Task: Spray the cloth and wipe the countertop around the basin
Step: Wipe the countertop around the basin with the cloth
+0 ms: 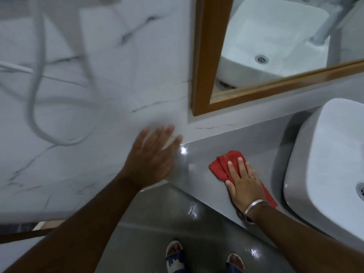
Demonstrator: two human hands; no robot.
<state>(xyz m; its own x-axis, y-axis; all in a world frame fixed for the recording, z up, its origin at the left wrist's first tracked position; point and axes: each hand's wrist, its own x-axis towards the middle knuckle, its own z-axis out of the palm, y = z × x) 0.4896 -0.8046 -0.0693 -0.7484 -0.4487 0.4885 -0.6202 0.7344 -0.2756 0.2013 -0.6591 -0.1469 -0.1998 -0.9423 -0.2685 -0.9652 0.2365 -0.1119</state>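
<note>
A folded red cloth [222, 166] lies flat on the glossy grey countertop [199, 164], left of the white basin [334, 154]. My right hand [244, 184] presses down on the cloth with fingers spread flat; a ring and a metal bangle show on it. My left hand [151, 158] is blurred, fingers apart, holding nothing, at the countertop's left end near the marble wall. No spray bottle is in view.
A wood-framed mirror [204, 62] hangs above the counter and reflects the basin. White marble wall tiles [98, 95] fill the left, with a grey shower hose [37, 85] hanging on them. Below is a wet grey floor [167, 223] with my sandalled feet [175, 255].
</note>
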